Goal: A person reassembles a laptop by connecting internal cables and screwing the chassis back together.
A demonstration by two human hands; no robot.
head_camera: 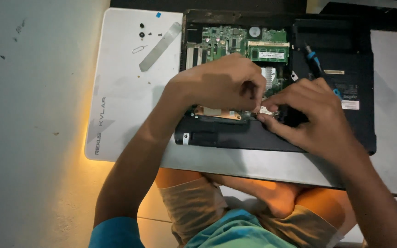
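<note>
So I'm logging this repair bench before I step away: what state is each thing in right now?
Laptop: upside down, bottom cover off, green mainboard exposed.
Memory module: seated in its slot.
Screwdriver: lying loose on the laptop base.
Metal strip: lying detached on the white pad.
Screws: removed, loose on the white pad.
Left hand: fingers pinched at the board.
Right hand: fingertips pinched at the same spot.

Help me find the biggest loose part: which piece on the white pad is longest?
The flat grey metal strip, lying slantwise by the laptop's edge; the screws are tiny dots.
</note>
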